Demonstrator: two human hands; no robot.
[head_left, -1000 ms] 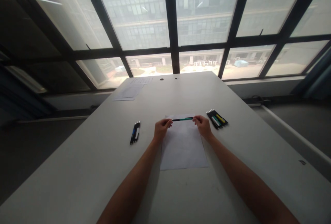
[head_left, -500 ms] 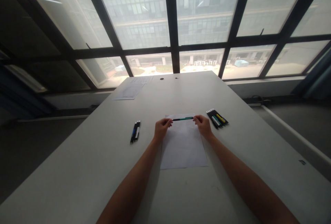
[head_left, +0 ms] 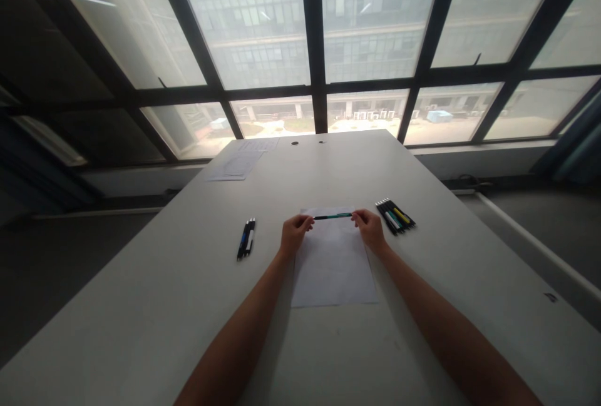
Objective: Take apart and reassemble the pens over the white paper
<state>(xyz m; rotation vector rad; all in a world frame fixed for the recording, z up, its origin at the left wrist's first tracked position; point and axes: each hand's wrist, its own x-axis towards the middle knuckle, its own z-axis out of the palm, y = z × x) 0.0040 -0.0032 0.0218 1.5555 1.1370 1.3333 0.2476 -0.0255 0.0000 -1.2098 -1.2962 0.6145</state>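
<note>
A slim pen [head_left: 332,216], dark at its left part and green toward the right, is stretched level between my two hands. My left hand [head_left: 294,233] pinches its left end, and my right hand [head_left: 370,228] pinches the opposite end. Both sets of fingers are closed. Below the pen lies a white sheet of paper [head_left: 334,268], its far edge near my hands. To the right of my right hand is a row of several dark pens [head_left: 395,216], with white, green and yellow parts. A smaller group of dark pens [head_left: 246,239], with blue and white parts, lies left of my left hand.
Everything lies on a white table [head_left: 188,293]. Printed sheets [head_left: 237,164] rest at its far left corner. Beyond the far edge stand large windows with dark frames [head_left: 318,106]. A small dark mark or label [head_left: 550,298] is near the right edge.
</note>
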